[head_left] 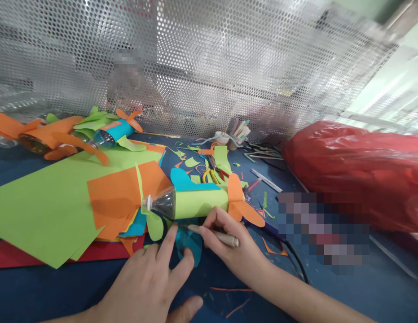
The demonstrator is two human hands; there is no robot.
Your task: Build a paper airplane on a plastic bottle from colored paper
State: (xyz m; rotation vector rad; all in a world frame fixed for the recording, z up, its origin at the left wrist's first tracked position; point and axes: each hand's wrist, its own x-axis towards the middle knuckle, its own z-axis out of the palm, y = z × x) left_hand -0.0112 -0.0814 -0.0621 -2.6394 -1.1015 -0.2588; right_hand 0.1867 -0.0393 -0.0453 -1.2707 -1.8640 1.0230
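A plastic bottle wrapped in light green paper lies on its side, neck to the left. Blue paper wings and an orange paper tail project from it, and a green paper propeller is at its white cap. My right hand grips a beige pen, its tip over the near blue paper wing. Fingers apart, my left hand rests its index finger and another finger on that wing, beside the bottle. The wing's join to the bottle is partly hidden.
Stacked green paper and orange paper lie left, with other paper-covered bottles behind. Beyond are yellow-handled pliers, paper scraps and a cup of sticks. A red plastic bag stands right, before a perforated metal screen.
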